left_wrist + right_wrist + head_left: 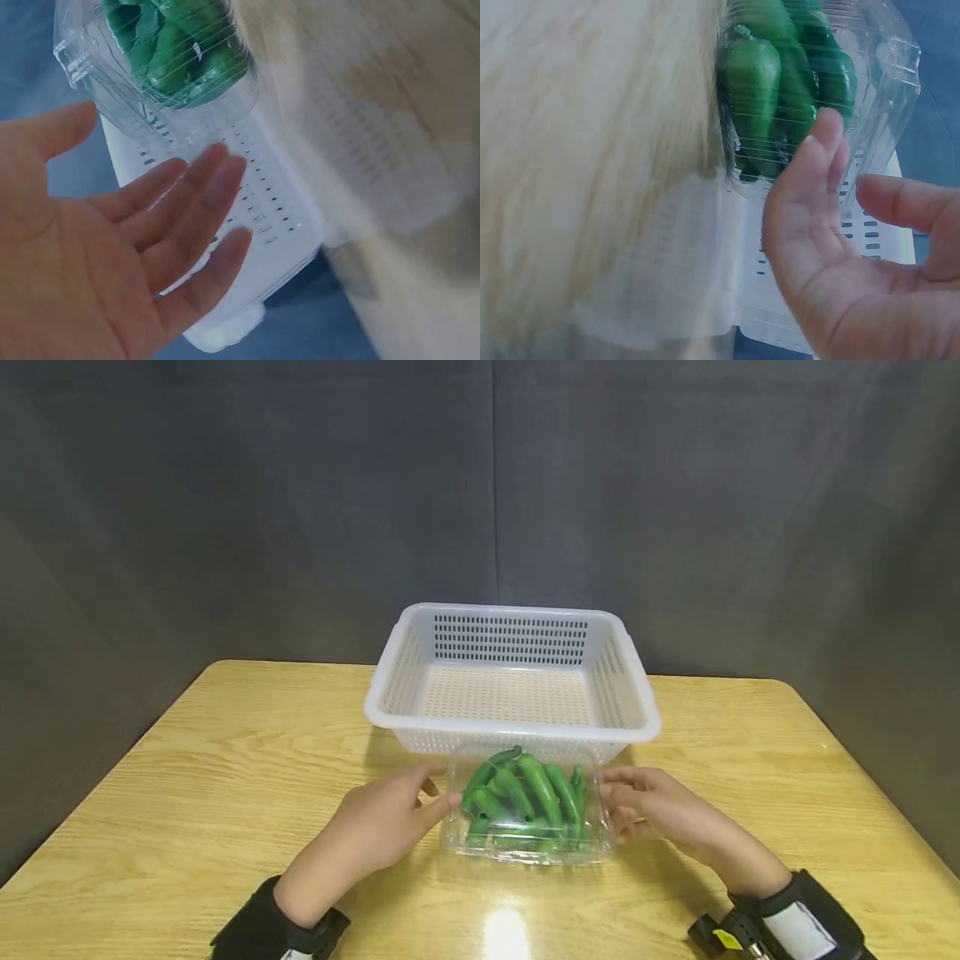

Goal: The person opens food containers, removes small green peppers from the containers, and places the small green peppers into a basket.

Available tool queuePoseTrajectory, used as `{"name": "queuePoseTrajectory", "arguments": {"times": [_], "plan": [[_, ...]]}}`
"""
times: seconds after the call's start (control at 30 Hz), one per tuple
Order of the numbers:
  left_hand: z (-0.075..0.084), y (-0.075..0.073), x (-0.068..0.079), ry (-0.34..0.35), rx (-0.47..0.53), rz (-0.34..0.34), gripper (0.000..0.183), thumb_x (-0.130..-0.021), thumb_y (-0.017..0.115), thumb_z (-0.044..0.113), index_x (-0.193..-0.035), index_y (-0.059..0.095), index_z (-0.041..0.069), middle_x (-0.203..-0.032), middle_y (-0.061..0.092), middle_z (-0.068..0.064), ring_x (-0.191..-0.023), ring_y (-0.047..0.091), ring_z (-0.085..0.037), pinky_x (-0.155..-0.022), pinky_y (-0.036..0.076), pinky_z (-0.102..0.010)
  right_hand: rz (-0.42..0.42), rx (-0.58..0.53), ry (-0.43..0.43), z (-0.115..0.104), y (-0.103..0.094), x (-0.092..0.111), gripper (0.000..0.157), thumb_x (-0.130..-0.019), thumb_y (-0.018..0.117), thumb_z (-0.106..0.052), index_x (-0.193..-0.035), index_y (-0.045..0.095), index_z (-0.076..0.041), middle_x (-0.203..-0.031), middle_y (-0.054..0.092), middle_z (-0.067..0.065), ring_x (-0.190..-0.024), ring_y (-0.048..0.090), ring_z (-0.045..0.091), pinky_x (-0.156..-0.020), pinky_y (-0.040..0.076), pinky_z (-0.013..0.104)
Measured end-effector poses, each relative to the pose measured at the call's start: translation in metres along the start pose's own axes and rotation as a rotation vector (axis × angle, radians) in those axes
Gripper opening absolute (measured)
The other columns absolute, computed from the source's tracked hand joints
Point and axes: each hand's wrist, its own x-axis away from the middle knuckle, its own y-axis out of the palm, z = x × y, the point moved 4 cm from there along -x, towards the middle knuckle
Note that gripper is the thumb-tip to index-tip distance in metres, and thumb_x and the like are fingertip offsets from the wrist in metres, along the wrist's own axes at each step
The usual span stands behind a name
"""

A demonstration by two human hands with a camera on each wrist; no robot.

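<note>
A clear plastic clamshell box (pixel 528 852) full of green peppers (pixel 540 789) is at the middle of the table, just in front of the white basket. Along its left side lies my left hand (pixel 382 814), thumb and fingers spread, the thumb tip at the box's edge. My right hand (pixel 652 806) is at the right side with its fingers loosely bent towards the plastic. Both wrist views show the fingers beside the box, not wrapped round it; whether the fingertips touch it I cannot tell. The lid appears closed over the peppers.
Behind the box stands a white perforated plastic basket (pixel 510 693) with nothing visible inside. The wooden table (pixel 247 760) extends to both sides, and a dark grey curtain (pixel 337 510) hangs behind its far edge. Black straps (pixel 810 918) circle both wrists.
</note>
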Motion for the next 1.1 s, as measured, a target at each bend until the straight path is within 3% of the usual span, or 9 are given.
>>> {"name": "queuePoseTrajectory", "arguments": {"times": [0.17,0.33,0.5,0.67,0.77,1.1], "plan": [[0.009,-0.005,0.007,0.17,-0.236,0.086,0.05,-0.099,0.06,0.041,-0.136,0.057,0.007,-0.136,0.058,-0.01,-0.121,0.057,-0.031,-0.094,0.05,-0.051,-0.031,-0.088,0.011,0.003,0.0,0.001,0.056,-0.103,0.049,-0.014,-0.142,0.027,0.02,-0.094,0.06,0.007,-0.077,0.062,0.013,-0.073,0.056,0.03],[0.012,-0.011,0.018,0.383,-0.371,0.079,0.053,-0.098,0.062,0.037,-0.139,0.054,0.004,-0.146,0.048,-0.013,-0.132,0.048,-0.031,-0.106,0.041,-0.05,-0.057,-0.143,0.003,0.005,-0.001,0.002,0.057,-0.103,0.049,-0.013,-0.141,0.024,0.021,-0.094,0.061,0.005,-0.077,0.063,0.011,-0.075,0.057,0.029],[0.013,-0.016,0.028,0.475,-0.371,0.104,0.055,-0.093,0.068,0.042,-0.14,0.055,0.017,-0.15,0.045,-0.004,-0.133,0.046,-0.025,-0.107,0.038,-0.049,-0.077,-0.157,0.001,0.005,0.001,0.004,0.059,-0.104,0.049,-0.015,-0.142,0.022,0.021,-0.094,0.061,0.004,-0.078,0.063,0.01,-0.075,0.056,0.029],[0.013,-0.006,0.031,0.525,-0.339,0.024,0.067,-0.085,0.072,0.053,-0.144,0.052,0.028,-0.155,0.039,0.002,-0.138,0.041,-0.021,-0.112,0.033,-0.048,-0.069,-0.135,0.008,0.006,0.001,0.004,0.06,-0.104,0.049,-0.015,-0.143,0.02,0.021,-0.094,0.06,0.004,-0.079,0.062,0.011,-0.075,0.056,0.029],[0.012,-0.002,0.03,0.554,-0.339,0.028,0.067,-0.085,0.074,0.049,-0.144,0.051,0.028,-0.155,0.039,0.0,-0.139,0.039,-0.023,-0.112,0.033,-0.049,-0.071,-0.13,0.01,0.006,0.001,0.004,0.061,-0.104,0.049,-0.015,-0.143,0.02,0.02,-0.094,0.06,0.004,-0.079,0.062,0.011,-0.076,0.056,0.029],[0.015,-0.004,0.029,0.717,-0.365,0.145,0.054,-0.083,0.078,0.033,-0.134,0.063,0.022,-0.147,0.05,-0.002,-0.136,0.045,-0.023,-0.108,0.039,-0.045,-0.096,-0.133,-0.001,0.005,0.001,0.004,0.062,-0.104,0.048,-0.014,-0.144,0.016,0.021,-0.093,0.059,0.004,-0.079,0.062,0.011,-0.076,0.056,0.029]]}}
